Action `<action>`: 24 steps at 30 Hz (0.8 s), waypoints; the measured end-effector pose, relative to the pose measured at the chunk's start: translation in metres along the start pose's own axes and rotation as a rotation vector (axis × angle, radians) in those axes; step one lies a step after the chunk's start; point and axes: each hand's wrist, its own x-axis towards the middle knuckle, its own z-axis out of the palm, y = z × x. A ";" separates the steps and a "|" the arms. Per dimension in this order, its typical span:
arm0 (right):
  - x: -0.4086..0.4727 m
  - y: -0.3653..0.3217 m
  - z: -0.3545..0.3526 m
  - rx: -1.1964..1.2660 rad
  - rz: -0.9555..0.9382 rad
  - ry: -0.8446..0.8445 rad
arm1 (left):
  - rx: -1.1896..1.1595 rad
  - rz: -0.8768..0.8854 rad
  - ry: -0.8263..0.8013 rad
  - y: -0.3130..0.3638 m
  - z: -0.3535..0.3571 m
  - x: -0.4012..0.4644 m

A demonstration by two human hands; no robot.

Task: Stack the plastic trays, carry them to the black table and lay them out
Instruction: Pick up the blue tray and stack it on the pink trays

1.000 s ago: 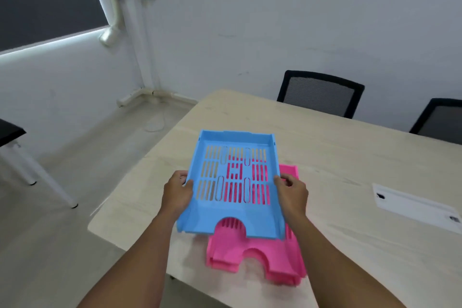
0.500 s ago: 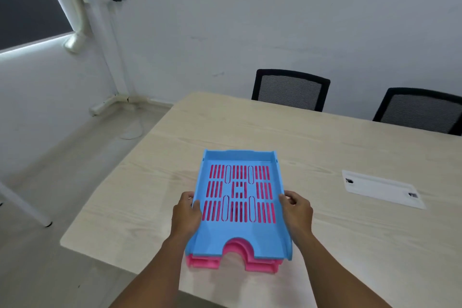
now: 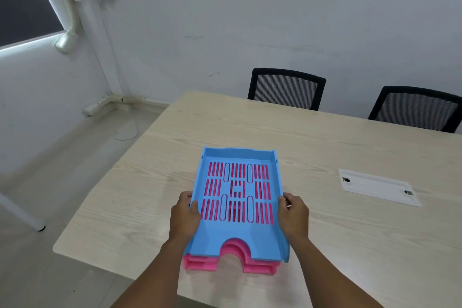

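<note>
A blue slotted plastic tray [image 3: 260, 242] rests squarely on top of pink trays [image 3: 257, 267], whose front edges stick out beneath it near the front edge of the pale wooden table [image 3: 350, 245]. Pink shows through the blue tray's slots. My left hand [image 3: 183, 215] grips the blue tray's left wall. Its right wall is held by my right hand [image 3: 293, 216]. No black table is in view.
A white flat plate [image 3: 378, 186] lies on the table to the right of the trays. Two black mesh chairs [image 3: 286, 89] [image 3: 416, 109] stand behind the far edge. Open floor [image 3: 50, 182] and a white table leg [image 3: 22, 217] lie to the left.
The blue tray, earlier held raised and offset over the pink trays, has come down and now sits aligned on them. My view has shifted right.
</note>
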 end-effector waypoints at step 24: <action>0.004 -0.003 0.007 -0.022 0.044 -0.090 | 0.017 -0.016 -0.041 -0.001 -0.008 0.010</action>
